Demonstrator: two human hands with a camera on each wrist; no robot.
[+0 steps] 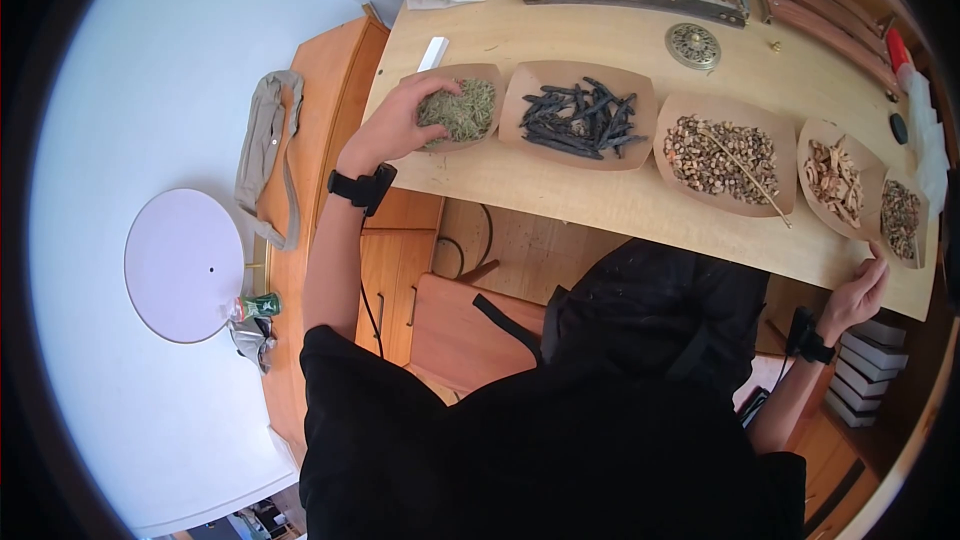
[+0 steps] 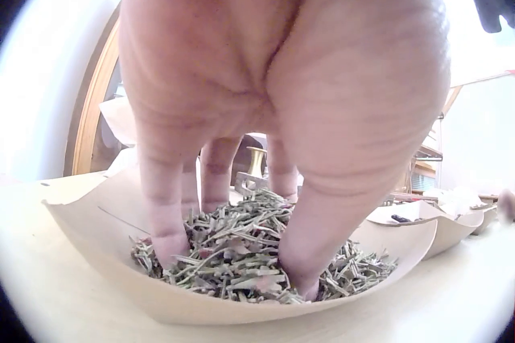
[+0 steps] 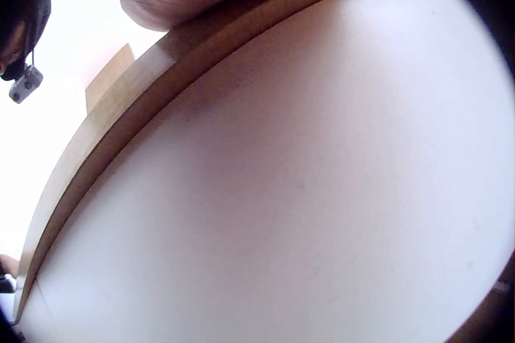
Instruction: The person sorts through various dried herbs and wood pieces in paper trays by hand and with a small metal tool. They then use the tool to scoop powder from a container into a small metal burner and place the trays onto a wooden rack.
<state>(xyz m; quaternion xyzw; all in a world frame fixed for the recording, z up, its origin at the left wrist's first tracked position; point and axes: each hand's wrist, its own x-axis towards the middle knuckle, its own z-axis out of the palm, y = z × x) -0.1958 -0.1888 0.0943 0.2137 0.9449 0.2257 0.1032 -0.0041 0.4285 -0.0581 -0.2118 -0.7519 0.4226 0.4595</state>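
Note:
My left hand (image 1: 392, 120) reaches down into a paper tray (image 1: 488, 71) of dried green herb (image 1: 468, 112) at the table's left end. In the left wrist view, thumb and fingers stand spread apart, their tips sunk in the herb (image 2: 241, 258). At the table's front right edge is my right hand (image 1: 856, 294), fingertips right at the edge and holding nothing visible. Close to it are a tray of pale dried slices (image 1: 834, 180) and one of small mixed brown pieces (image 1: 900, 220). The right wrist view shows mostly the table's pale underside (image 3: 306, 182).
Further trays hold dark dried pods (image 1: 580, 120) and brown chopped pieces (image 1: 720, 155) with a thin stick (image 1: 745, 175) on top. Behind lie a pierced metal lid (image 1: 693, 46), a white block (image 1: 433, 53) and a dark tray (image 1: 640, 5) of tools. A chair (image 1: 470, 325) stands below.

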